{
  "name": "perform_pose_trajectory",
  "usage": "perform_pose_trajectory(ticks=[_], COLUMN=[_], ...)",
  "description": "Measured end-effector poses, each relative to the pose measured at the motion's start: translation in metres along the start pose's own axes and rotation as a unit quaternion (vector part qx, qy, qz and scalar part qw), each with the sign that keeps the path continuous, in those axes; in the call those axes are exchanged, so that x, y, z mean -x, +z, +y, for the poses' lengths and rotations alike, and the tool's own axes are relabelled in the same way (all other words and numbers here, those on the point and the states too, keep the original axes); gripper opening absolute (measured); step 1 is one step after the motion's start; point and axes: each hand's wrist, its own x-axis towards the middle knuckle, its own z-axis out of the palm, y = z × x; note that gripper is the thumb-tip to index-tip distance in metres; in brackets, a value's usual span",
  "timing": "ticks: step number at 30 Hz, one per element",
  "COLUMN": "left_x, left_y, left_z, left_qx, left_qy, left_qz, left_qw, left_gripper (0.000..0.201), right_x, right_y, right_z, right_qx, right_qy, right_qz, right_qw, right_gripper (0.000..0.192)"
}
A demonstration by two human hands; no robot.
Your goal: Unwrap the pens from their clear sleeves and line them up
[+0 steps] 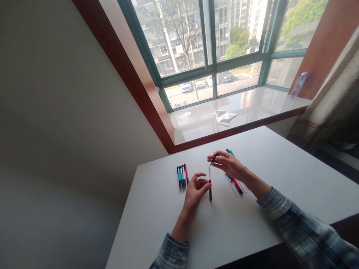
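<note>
My left hand (195,189) pinches a red and black pen body (210,190) and holds it upright over the white table (252,209), its thin refill sticking out at the top. My right hand (228,164) hovers just above and to the right, with a small black pen tip piece (214,158) between its fingertips. Several assembled pens (182,175), blue, white and red, lie side by side left of my left hand. More pens and loose parts (237,183) lie under and behind my right hand, partly hidden by it.
A glossy window sill (252,102) runs behind the table, with a crumpled white cloth (224,117) and a paper scrap (184,115) on it. A plastic bottle (298,84) stands at the sill's right end. A curtain (331,108) hangs at right.
</note>
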Motion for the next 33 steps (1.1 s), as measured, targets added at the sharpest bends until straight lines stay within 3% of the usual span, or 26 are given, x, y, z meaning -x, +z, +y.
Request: perform_pose_trajectory(ticks=[3, 6, 11, 14, 22, 28, 33], left_x=[-0.001, -0.002, -0.001, -0.001, -0.001, 0.0, 0.0], left_y=[-0.003, -0.003, 0.001, 0.001, 0.0, 0.001, 0.0], left_z=[-0.002, -0.001, 0.003, 0.002, 0.001, 0.003, 0.001], left_qx=[0.017, 0.008, -0.019, -0.02, -0.027, -0.036, -0.034], left_qy=[0.006, 0.019, 0.024, 0.011, 0.006, 0.012, 0.008], left_qz=[0.014, 0.011, 0.013, 0.016, 0.02, 0.028, 0.021], left_qw=[1.0, 1.0, 0.999, 1.0, 0.999, 0.999, 0.999], left_gripper=[0.042, 0.031, 0.026, 0.027, 0.028, 0.024, 0.024], right_x=[-0.005, -0.01, -0.012, -0.012, -0.011, -0.011, -0.011], right_y=[-0.009, -0.016, -0.022, -0.024, -0.023, -0.023, -0.021], right_z=[0.003, 0.009, 0.017, 0.019, 0.017, 0.017, 0.017], right_qx=[-0.025, 0.022, 0.144, 0.135, 0.017, 0.005, 0.01], right_qy=[-0.001, -0.002, -0.018, -0.022, -0.003, -0.013, -0.018], right_qz=[0.074, 0.13, 0.153, 0.178, 0.165, 0.134, 0.143], right_qw=[0.997, 0.991, 0.978, 0.974, 0.986, 0.991, 0.99], right_gripper=[0.034, 0.044, 0.047, 0.043, 0.037, 0.036, 0.035])
